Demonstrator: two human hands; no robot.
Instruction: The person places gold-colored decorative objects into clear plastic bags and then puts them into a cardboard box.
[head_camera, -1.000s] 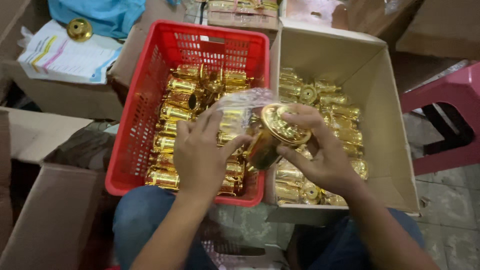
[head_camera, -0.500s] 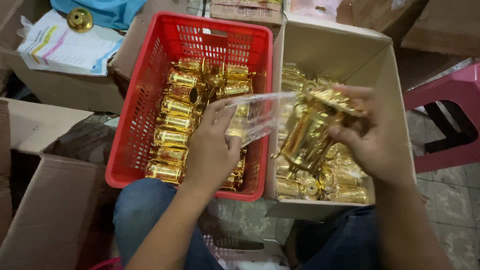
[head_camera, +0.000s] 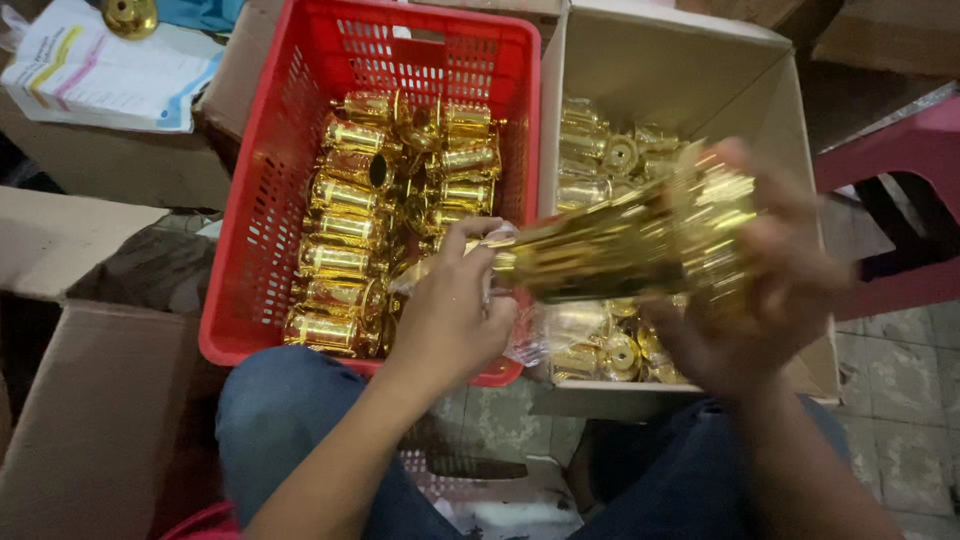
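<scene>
My right hand (head_camera: 760, 290) grips a shiny gold goblet-shaped piece (head_camera: 640, 235), held sideways and blurred by motion, over the cardboard box (head_camera: 690, 70). My left hand (head_camera: 455, 315) pinches the edge of a clear plastic bag (head_camera: 500, 240) at the piece's narrow end, above the near corner of the red plastic crate (head_camera: 250, 230). Several bare gold pieces (head_camera: 400, 200) lie piled in the crate. The cardboard box holds several gold pieces in clear wrapping (head_camera: 610, 150).
Open cardboard boxes (head_camera: 80, 420) stand at the left. White printed papers (head_camera: 110, 70) and one gold piece (head_camera: 130, 15) lie at the top left. A pink plastic stool (head_camera: 900, 150) stands at the right. My knees in blue jeans (head_camera: 290, 420) are below.
My right hand has turned the gold piece from upright to sideways and swung it right over the box. My left hand has shifted right and taken the bag's edge at its narrow end.
</scene>
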